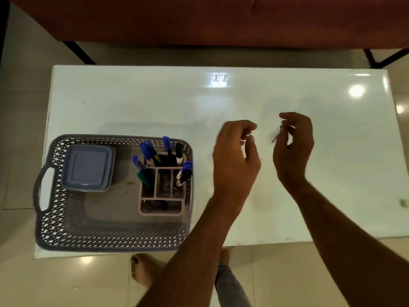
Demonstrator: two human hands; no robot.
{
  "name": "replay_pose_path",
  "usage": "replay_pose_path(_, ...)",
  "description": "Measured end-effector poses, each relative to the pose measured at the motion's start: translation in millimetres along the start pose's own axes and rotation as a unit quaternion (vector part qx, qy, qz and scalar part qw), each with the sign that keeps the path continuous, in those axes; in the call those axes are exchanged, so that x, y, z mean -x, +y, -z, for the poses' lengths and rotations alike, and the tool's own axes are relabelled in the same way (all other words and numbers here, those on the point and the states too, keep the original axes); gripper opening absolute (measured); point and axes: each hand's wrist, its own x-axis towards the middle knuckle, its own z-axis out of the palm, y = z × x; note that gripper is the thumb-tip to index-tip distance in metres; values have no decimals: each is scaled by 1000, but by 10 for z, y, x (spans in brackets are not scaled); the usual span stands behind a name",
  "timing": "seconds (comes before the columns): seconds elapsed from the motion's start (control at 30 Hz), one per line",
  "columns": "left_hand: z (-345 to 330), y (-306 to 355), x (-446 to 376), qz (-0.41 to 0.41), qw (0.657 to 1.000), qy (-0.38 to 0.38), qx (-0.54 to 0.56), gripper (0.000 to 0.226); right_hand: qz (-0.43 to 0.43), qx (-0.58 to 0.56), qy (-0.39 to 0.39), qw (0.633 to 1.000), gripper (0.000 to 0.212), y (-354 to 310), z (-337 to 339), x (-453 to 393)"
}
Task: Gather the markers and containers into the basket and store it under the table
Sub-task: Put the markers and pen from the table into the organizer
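A grey perforated basket (110,245) stands on the left front of the white table (155,100). Inside it, at the left, lies a square container with a blue lid (88,167). To its right is a pinkish desk organizer (160,212) holding several markers (147,150), mostly blue-capped, one green and one black. My left hand (234,160) hovers over the table just right of the basket, fingers loosely curled and apart, holding nothing. My right hand (294,149) hangs beside it in the same loose curl, also with nothing visible in it. Both hands are blurred.
A red-brown sofa (199,18) on black legs stands beyond the table's far edge. A small pale object (404,202) lies at the table's right edge. My bare foot (141,271) and a trouser leg show on the tiled floor below the near edge.
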Motion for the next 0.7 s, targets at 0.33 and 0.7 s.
replay_pose_path(0.33,-629,-229,184,55,996,-56,-48,21,-296,157,-114,935,49,717,27,-590)
replay_pose_path(0.7,-1569,-550,-175,64,953,-200,-217,29,-302,156,-102,935,37,740,-13,-688)
